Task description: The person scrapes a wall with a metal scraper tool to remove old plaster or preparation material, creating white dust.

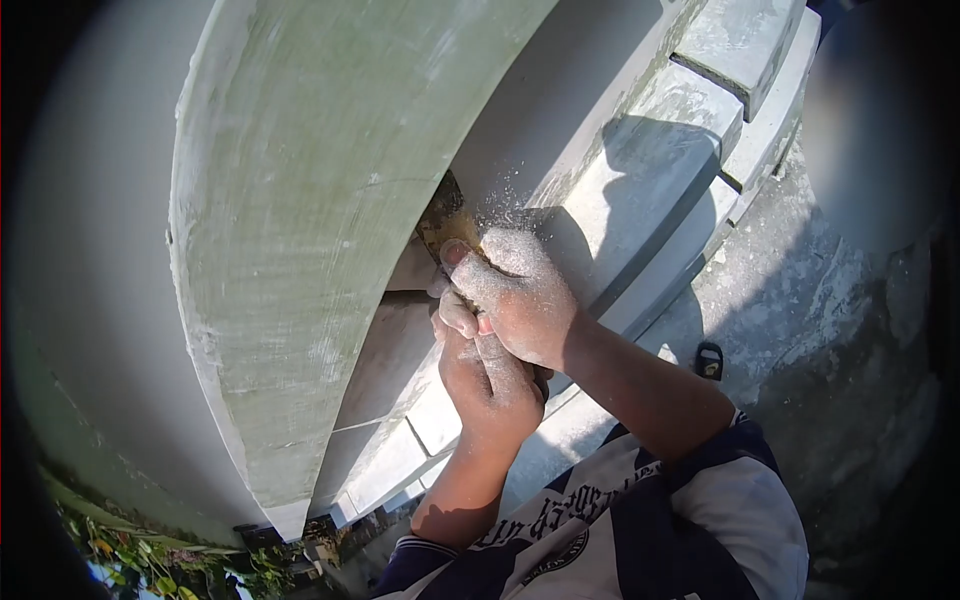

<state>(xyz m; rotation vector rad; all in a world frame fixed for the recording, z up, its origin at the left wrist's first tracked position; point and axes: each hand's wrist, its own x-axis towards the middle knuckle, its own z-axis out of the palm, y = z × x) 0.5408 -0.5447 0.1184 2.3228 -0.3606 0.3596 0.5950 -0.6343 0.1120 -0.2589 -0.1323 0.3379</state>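
My right hand [525, 290], coated in pale dust, is closed around a worn, brownish flat scraper-like tool [445, 218], its thumb lying along it. Just below, my left hand [490, 385] is also closed, its fingers bunched against the right hand at the tool's lower end. Most of the grip is hidden by the fingers. The far end of the tool meets the edge of a greenish-white curved slab [300, 220]; exact contact is hard to see. Fine white dust [512, 190] sprays up beside the tool.
Stepped white blocks [655, 180] run along the right, with shadows across them. Dusty concrete ground [770, 290] lies beyond, with a dark sandal [709, 360] on it. A smooth grey wall [110, 260] curves on the left. Green leaves [150, 560] grow at the bottom left.
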